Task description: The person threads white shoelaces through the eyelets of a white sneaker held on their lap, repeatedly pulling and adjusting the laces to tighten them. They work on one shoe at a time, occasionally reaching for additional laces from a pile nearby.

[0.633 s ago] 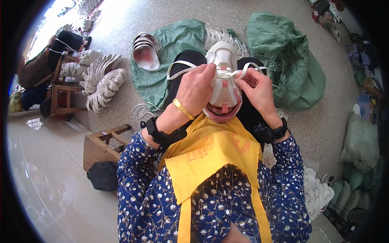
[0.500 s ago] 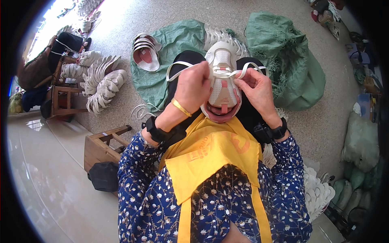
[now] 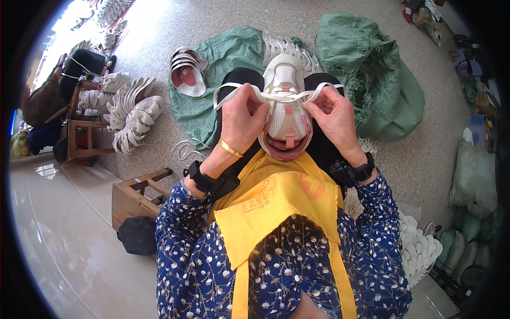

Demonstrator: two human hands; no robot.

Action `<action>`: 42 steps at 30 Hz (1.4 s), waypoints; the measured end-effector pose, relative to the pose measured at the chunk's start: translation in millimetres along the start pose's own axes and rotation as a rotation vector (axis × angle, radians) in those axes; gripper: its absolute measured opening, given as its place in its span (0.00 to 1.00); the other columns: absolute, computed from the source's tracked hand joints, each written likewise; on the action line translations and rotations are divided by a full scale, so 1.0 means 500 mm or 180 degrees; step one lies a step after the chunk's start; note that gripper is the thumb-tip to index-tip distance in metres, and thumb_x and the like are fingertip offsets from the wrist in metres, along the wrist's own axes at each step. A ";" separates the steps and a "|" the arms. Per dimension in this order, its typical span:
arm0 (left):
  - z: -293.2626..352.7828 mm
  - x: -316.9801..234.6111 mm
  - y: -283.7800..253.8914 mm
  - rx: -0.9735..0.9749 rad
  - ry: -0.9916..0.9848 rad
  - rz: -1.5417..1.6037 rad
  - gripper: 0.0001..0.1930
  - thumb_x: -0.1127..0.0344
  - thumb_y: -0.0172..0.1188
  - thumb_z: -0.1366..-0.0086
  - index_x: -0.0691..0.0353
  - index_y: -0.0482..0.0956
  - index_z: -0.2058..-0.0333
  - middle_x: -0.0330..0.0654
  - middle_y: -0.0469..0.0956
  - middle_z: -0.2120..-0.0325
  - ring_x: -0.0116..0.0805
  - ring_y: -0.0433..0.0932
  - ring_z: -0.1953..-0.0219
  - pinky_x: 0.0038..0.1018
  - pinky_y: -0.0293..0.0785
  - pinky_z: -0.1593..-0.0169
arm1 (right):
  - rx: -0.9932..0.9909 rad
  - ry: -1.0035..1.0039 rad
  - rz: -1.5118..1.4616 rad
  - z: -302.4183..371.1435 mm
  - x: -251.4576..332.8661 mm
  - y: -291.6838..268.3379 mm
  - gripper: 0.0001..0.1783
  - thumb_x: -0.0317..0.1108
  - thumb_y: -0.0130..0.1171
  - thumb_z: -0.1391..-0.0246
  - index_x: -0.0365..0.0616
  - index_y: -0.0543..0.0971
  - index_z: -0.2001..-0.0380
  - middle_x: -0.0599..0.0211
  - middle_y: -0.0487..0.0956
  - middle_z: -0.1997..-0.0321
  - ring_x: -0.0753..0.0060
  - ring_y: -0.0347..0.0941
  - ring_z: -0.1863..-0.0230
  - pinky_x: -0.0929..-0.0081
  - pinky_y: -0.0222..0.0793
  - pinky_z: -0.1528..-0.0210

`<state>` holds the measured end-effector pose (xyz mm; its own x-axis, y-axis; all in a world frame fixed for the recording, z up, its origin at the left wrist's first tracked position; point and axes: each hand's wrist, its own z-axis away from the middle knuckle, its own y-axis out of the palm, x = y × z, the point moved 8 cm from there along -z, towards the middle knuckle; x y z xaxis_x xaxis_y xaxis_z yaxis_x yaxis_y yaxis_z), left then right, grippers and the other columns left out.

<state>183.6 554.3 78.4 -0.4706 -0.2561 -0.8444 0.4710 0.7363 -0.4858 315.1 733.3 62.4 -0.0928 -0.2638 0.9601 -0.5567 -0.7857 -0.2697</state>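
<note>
A white and pink sneaker [image 3: 289, 125] rests between my black-clad knees, its toe pointing away and its heel opening toward me. Across its tongue stretches a white shoelace [image 3: 286, 98], one end drawn to each side. My left hand [image 3: 240, 121] pinches the lace on the left of the shoe, its fingertips closed. On the right side, my right hand [image 3: 336, 118] grips the other end between thumb and forefinger. Loose lace loops stick out beyond both hands, over the knees. A yellow apron [image 3: 276, 212] covers my lap just behind the heel.
Shoe uppers [image 3: 187, 74] lie stacked on a green sheet [image 3: 196, 114]. A bulky green sack [image 3: 393, 95] stands at the far right. Rows of white shoe parts [image 3: 133, 117] sit on the left floor, near a wooden stool [image 3: 133, 199]. More white shoe parts [image 3: 417, 247] lie at my right.
My left hand has moved left off the sneaker's middle, pulling its lace end outward. The lace now runs nearly straight across the tongue. The right hand has shifted only slightly.
</note>
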 end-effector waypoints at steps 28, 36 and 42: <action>0.034 -0.065 0.030 0.0235 0.1083 -0.1118 0.08 0.76 0.55 0.38 0.69 0.70 0.60 0.54 0.70 0.65 0.57 0.73 0.59 0.46 0.72 0.55 | 0.0535 -0.1787 0.2929 0.038 0.119 0.060 0.08 0.23 0.59 0.52 0.36 0.78 0.65 0.59 0.77 0.63 0.54 0.78 0.58 0.64 0.77 0.55; 0.031 -0.055 0.027 0.0182 0.0978 -0.0935 0.08 0.76 0.55 0.38 0.69 0.70 0.60 0.54 0.71 0.66 0.57 0.74 0.59 0.46 0.72 0.55 | 0.0279 -0.2572 0.3111 0.023 0.157 0.077 0.06 0.25 0.59 0.53 0.38 0.77 0.69 0.61 0.74 0.65 0.58 0.74 0.60 0.67 0.75 0.60; 0.036 -0.052 0.020 0.0076 0.1000 -0.0844 0.07 0.77 0.55 0.38 0.68 0.70 0.61 0.54 0.71 0.66 0.57 0.74 0.60 0.46 0.72 0.57 | 0.0705 -0.1979 0.1764 0.078 0.199 0.101 0.05 0.23 0.60 0.47 0.37 0.73 0.68 0.57 0.74 0.65 0.51 0.77 0.61 0.63 0.75 0.61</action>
<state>214.1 556.9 91.4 -0.7813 -0.2286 -0.5808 0.3181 0.6547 -0.6857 309.9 645.7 141.2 0.2013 -0.8492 0.4882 -0.3849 -0.5269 -0.7578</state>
